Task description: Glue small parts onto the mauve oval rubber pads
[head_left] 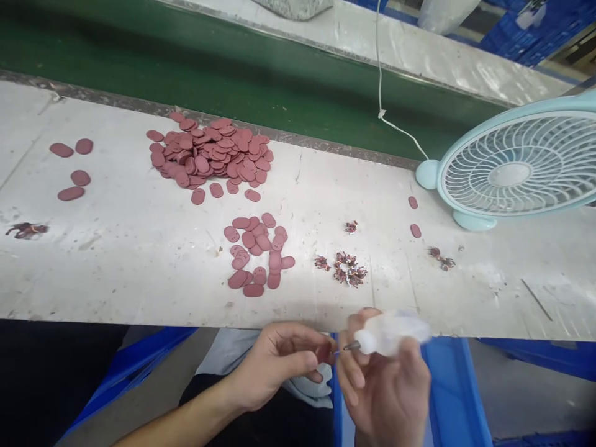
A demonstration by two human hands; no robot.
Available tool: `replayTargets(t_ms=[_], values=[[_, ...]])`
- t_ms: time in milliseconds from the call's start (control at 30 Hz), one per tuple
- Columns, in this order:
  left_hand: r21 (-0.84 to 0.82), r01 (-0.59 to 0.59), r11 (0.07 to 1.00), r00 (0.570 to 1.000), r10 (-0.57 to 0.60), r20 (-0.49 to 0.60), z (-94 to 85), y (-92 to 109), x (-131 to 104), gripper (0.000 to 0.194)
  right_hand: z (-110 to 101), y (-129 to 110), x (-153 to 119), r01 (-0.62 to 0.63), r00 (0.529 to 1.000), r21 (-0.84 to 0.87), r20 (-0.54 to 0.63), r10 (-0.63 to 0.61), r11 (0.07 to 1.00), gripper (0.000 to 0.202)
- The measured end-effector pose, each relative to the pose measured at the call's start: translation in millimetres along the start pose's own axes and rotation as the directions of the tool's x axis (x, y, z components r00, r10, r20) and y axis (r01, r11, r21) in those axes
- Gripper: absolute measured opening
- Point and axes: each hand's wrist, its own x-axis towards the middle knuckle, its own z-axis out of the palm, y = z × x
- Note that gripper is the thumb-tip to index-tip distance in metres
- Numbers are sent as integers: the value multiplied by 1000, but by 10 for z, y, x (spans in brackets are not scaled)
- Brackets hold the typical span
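Observation:
Between its thumb and fingers, my left hand pinches a dark red oval disc just off the front edge of the bench. My right hand is wrapped round a white squeeze bottle, slightly blurred. The bottle's thin nozzle points left, its tip at or very close to the disc; contact cannot be made out. Behind my hands lie a loose group of red oval discs and a cluster of small brown figures, too small to name.
A large heap of red discs sits near the bench's back edge. At the right stands a light blue fan with a white cord. A green recessed strip runs behind. Below my right hand is a blue bin.

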Motion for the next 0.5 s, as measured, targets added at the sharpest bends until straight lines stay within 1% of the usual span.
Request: replayTargets(t_ms=[33, 100, 133, 167, 233, 267, 367, 500], values=[[-60, 21, 998, 1000, -22, -20, -11, 2, -13, 19, -19, -19, -10, 109, 994, -66, 2, -109, 992, 43], [-148, 49, 988, 998, -55, -38, -17, 6, -42, 19, -59, -28, -44, 304, 951, -236, 16, -310, 923, 43], [-179, 55, 982, 997, -63, -37, -11, 7, -55, 19, -72, -15, -68, 367, 924, -331, 25, -381, 870, 43], [-202, 56, 978, 998, -63, -29, -3, 7, -66, 19, -77, 9, -95, 401, 902, -420, 25, -431, 814, 41], [-234, 49, 971, 998, -53, -13, 18, 4, -81, 19, -62, 75, -151, 407, 880, -547, 22, -474, 731, 38], [-242, 45, 969, 999, -49, -9, 26, 4, -85, 18, -44, 109, -177, 400, 878, -577, 18, -479, 712, 36], [-253, 44, 967, 999, -49, -11, 34, 5, -88, 18, 21, 176, -233, 378, 884, -592, 2, -468, 712, 35], [-257, 49, 965, 998, -56, -20, 19, 5, -77, 19, 73, 196, -243, 368, 864, -636, -35, -502, 678, 35]])
